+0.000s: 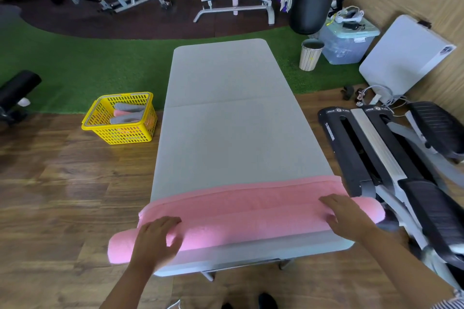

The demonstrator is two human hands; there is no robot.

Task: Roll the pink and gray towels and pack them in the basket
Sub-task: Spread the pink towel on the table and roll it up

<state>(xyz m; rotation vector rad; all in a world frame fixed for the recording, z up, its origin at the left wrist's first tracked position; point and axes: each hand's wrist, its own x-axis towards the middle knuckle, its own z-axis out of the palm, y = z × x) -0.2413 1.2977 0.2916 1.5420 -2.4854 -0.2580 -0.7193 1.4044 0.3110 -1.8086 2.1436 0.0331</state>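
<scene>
Pink towel [241, 211]: stretched across the near end of the grey worktop [226, 108], near edge rolled into a thick tube, both ends overhanging the sides.
Left hand [155, 241]: palm down on the roll's left part, fingers spread, flat, no grip closed.
Right hand [346, 216]: flat on the roll's right part, fingers loose and open.
Yellow basket [120, 118]: on the floor left of the worktop, well apart from both hands.
Rolled towels [128, 114]: grey and pink, lying inside the basket.
</scene>
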